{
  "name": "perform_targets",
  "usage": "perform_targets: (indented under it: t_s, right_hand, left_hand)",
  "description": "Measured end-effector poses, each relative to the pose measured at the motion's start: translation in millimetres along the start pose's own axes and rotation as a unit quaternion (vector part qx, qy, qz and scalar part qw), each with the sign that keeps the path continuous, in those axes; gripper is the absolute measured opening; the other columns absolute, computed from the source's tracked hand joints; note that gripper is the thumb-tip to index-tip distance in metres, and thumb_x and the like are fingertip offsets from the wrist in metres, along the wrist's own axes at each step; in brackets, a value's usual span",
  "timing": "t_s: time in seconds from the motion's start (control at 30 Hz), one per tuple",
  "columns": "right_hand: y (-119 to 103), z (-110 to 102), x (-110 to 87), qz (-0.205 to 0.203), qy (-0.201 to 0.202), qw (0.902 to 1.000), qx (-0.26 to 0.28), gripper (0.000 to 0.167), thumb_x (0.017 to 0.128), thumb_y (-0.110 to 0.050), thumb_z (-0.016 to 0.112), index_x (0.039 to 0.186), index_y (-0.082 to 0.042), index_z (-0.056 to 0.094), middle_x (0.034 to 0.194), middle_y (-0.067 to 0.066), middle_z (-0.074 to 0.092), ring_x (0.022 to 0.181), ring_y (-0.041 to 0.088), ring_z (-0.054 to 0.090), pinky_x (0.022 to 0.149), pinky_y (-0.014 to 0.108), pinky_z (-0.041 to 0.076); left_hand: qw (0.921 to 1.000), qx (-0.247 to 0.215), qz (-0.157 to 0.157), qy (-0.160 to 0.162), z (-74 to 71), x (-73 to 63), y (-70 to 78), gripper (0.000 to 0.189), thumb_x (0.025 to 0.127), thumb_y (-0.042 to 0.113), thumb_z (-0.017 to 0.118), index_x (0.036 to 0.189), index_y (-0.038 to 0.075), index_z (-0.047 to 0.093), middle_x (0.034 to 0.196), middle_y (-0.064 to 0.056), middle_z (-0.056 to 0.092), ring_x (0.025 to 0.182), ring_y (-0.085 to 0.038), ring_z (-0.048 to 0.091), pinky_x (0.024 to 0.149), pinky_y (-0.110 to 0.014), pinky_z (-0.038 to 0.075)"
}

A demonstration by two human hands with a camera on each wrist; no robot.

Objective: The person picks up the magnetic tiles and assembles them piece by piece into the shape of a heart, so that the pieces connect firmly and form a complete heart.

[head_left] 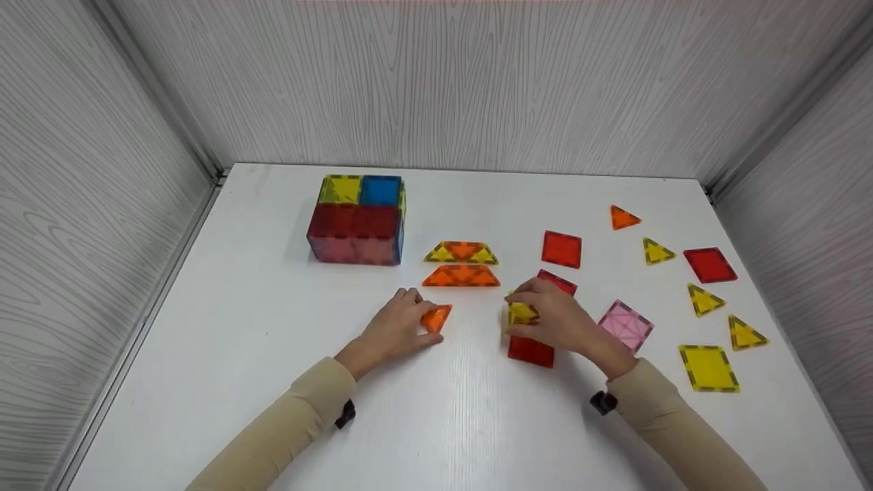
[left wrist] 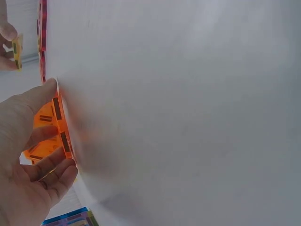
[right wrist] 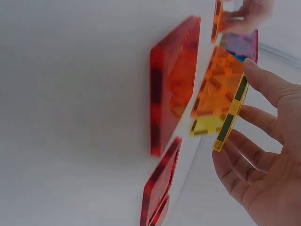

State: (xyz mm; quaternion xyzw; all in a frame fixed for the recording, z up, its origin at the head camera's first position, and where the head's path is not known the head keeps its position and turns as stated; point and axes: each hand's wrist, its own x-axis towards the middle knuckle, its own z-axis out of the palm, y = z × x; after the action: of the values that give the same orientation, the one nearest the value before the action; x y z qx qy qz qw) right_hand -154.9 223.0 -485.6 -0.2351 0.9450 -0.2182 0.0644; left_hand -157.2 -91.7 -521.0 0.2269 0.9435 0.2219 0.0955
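My left hand (head_left: pixel 394 329) holds an orange triangular magnetic tile (head_left: pixel 438 318) between thumb and fingers, at or just over the white table. In the left wrist view, the edge of this orange tile (left wrist: pixel 62 127) spans from thumb to fingertips. My right hand (head_left: pixel 560 319) pinches a yellow magnetic tile (head_left: pixel 522 314) by its edges, raised above the table; its full outline is partly hidden by the fingers. Below that hand lies a red square tile (head_left: pixel 531 351), with another red tile (head_left: pixel 563 281) just beyond. An orange trapezoid (head_left: pixel 462 275) of tiles and a yellow-and-orange trapezoid (head_left: pixel 462 252) lie flat between the hands, farther back.
A box built of tiles (head_left: pixel 354 235) stands at the back left. Toward the right lie a red square (head_left: pixel 562 249), a pink square (head_left: pixel 626 326), a yellow square (head_left: pixel 709 368), another red square (head_left: pixel 711 264), an orange triangle (head_left: pixel 623 217) and several yellow triangles (head_left: pixel 704 300).
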Motion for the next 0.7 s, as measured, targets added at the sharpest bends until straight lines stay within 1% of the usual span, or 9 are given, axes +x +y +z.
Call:
perform_targets:
  t_s: [0.07, 0.13, 0.2, 0.3, 0.43, 0.57, 0.7]
  right_hand:
    - [-13, 11, 12.9, -0.01, -0.015, 0.9998, -0.006, 0.052, 0.089, -0.039, 0.085, 0.134, -0.016, 0.073, 0.133, 0.012, 0.065, 0.119, 0.028, 0.062, 0.099, 0.045, 0.061]
    - [-24, 20, 24.4, -0.009, -0.032, 0.9994, -0.009, 0.051, 0.089, -0.04, 0.085, 0.134, -0.018, 0.074, 0.134, 0.01, 0.065, 0.119, 0.026, 0.062, 0.1, 0.043, 0.061]
    - [-31, 28, 33.0, -0.009, -0.046, 0.9988, -0.014, 0.051, 0.089, -0.041, 0.085, 0.133, -0.019, 0.074, 0.133, 0.009, 0.066, 0.117, 0.024, 0.062, 0.1, 0.04, 0.06]
    - [-37, 38, 40.9, -0.013, -0.063, 0.9977, -0.02, 0.048, 0.09, -0.041, 0.084, 0.131, -0.019, 0.075, 0.129, 0.008, 0.067, 0.112, 0.022, 0.062, 0.099, 0.038, 0.06]
    - [-38, 43, 43.9, -0.018, -0.075, 0.9968, -0.022, 0.045, 0.091, -0.038, 0.083, 0.131, -0.019, 0.074, 0.128, 0.009, 0.066, 0.109, 0.023, 0.063, 0.098, 0.039, 0.061]
    - [-35, 43, 42.0, -0.003, -0.071, 0.9971, -0.027, 0.05, 0.09, -0.035, 0.085, 0.135, -0.017, 0.072, 0.127, 0.01, 0.066, 0.107, 0.022, 0.063, 0.098, 0.04, 0.061]
    - [-32, 43, 40.6, 0.01, -0.06, 0.9975, -0.035, 0.052, 0.09, -0.033, 0.085, 0.135, -0.012, 0.072, 0.123, 0.01, 0.069, 0.103, 0.021, 0.064, 0.097, 0.038, 0.061]
  left_hand:
    - [1.0, 0.003, -0.006, -0.001, 0.3, 1.7, 1.0, 0.06, 0.091, 0.045, 0.082, 0.137, 0.009, 0.068, 0.12, -0.011, 0.061, 0.11, -0.025, 0.052, 0.099, -0.039, 0.052]
    - [0.9999, 0.007, -0.01, -0.002, 0.6, 3.4, 1.8, 0.06, 0.091, 0.047, 0.081, 0.136, 0.009, 0.068, 0.121, -0.011, 0.061, 0.11, -0.025, 0.052, 0.101, -0.04, 0.053]
    - [0.9999, 0.009, -0.012, -0.002, 0.8, 4.7, 2.4, 0.061, 0.092, 0.048, 0.08, 0.136, 0.009, 0.068, 0.122, -0.012, 0.061, 0.111, -0.026, 0.053, 0.102, -0.04, 0.053]
    - [0.9999, 0.008, -0.012, 0.0, 1.0, 6.3, 3.6, 0.061, 0.092, 0.049, 0.08, 0.136, 0.008, 0.068, 0.122, -0.013, 0.062, 0.112, -0.027, 0.053, 0.103, -0.041, 0.053]
    - [0.9999, 0.013, -0.007, 0.001, 1.9, 7.7, 4.5, 0.062, 0.092, 0.049, 0.08, 0.135, 0.007, 0.068, 0.122, -0.014, 0.061, 0.112, -0.027, 0.053, 0.102, -0.042, 0.053]
    - [0.9997, 0.024, -0.005, 0.005, 3.8, 8.6, 5.5, 0.061, 0.091, 0.05, 0.08, 0.134, 0.007, 0.068, 0.121, -0.013, 0.06, 0.11, -0.026, 0.053, 0.099, -0.041, 0.053]
    - [0.9994, 0.035, -0.004, 0.004, 5.9, 10.6, 8.8, 0.063, 0.091, 0.051, 0.08, 0.135, 0.008, 0.067, 0.124, -0.013, 0.06, 0.113, -0.027, 0.053, 0.101, -0.042, 0.053]
